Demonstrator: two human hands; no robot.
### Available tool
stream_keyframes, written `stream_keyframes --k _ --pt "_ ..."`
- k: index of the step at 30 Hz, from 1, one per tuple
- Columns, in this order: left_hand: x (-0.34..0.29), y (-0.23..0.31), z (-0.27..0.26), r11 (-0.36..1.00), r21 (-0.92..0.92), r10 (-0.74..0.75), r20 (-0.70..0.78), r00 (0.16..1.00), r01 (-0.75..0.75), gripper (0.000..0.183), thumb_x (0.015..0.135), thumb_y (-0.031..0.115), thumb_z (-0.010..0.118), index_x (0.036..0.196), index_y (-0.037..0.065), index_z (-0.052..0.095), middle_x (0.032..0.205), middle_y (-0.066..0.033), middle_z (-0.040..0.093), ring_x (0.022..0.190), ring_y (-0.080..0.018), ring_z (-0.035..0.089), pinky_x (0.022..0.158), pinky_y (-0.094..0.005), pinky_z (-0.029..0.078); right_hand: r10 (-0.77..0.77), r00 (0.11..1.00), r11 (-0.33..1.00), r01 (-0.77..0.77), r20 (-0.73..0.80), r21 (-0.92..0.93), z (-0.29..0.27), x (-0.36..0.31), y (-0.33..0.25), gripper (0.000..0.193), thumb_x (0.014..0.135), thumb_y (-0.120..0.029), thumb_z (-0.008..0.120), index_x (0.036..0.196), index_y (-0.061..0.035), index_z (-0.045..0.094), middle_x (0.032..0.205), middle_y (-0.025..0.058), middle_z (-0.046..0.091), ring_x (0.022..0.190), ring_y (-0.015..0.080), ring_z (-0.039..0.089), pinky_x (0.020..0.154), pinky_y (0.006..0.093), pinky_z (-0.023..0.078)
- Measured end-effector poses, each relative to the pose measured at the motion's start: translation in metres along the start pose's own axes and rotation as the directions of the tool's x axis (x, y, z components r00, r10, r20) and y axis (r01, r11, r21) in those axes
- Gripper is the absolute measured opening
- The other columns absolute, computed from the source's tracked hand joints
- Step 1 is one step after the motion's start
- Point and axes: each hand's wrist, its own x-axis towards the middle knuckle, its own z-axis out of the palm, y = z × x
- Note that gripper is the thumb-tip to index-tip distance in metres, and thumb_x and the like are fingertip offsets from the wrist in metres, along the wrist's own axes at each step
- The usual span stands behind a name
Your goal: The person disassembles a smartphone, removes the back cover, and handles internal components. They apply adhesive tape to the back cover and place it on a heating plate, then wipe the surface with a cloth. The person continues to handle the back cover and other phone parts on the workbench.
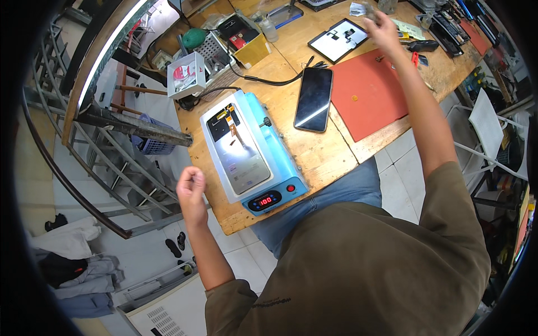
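Note:
On the left part of the wooden bench lies a light-blue heating plate machine [283,151] with a lit red display and a red button. A phone screen panel [245,159] with its flex cable rests on top. My left hand [192,189] hovers beside the machine's left edge, fingers curled in and nothing visible in them. My right hand [383,37] reaches to the far side of the bench, just right of a tray with a white surface [338,40] and small dark parts. Its fingers close around something small and greyish, too blurred to name.
A dark smartphone [314,99] lies between the machine and a red mat [370,95]. Behind the machine stand a white box [186,75] and a yellow bin [252,51]. A black cable [274,83] crosses the bench. Tools [448,39] crowd the far right; a metal railing [84,162] stands left.

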Motion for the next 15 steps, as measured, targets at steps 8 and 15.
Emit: stream_keyframes --k 8,15 --pt "-0.021 0.032 0.036 0.993 0.107 0.041 0.092 0.995 -0.05 0.015 0.1 0.017 0.068 0.095 0.004 0.063 0.086 0.0044 0.052 0.08 -0.0055 0.046 0.074 -0.0219 0.037 0.109 0.984 0.993 -0.113 -0.143 -0.02 -0.062 -0.033 0.027 0.021 0.1 -0.019 0.068 0.111 -0.0031 0.062 0.079 -0.0019 0.06 0.065 0.0071 0.055 0.059 0.0241 0.044" --pt "0.04 -0.006 -0.063 0.996 0.09 -0.002 -0.27 0.963 0.027 0.011 0.098 0.016 0.07 0.098 0.005 0.069 0.081 0.0084 0.053 0.072 -0.0019 0.042 0.064 -0.0198 0.032 0.043 0.996 0.991 -0.053 0.08 0.121 -0.001 -0.119 -0.032 0.037 0.098 -0.016 0.07 0.129 -0.001 0.058 0.094 -0.0005 0.064 0.073 0.0067 0.057 0.063 0.0237 0.048"
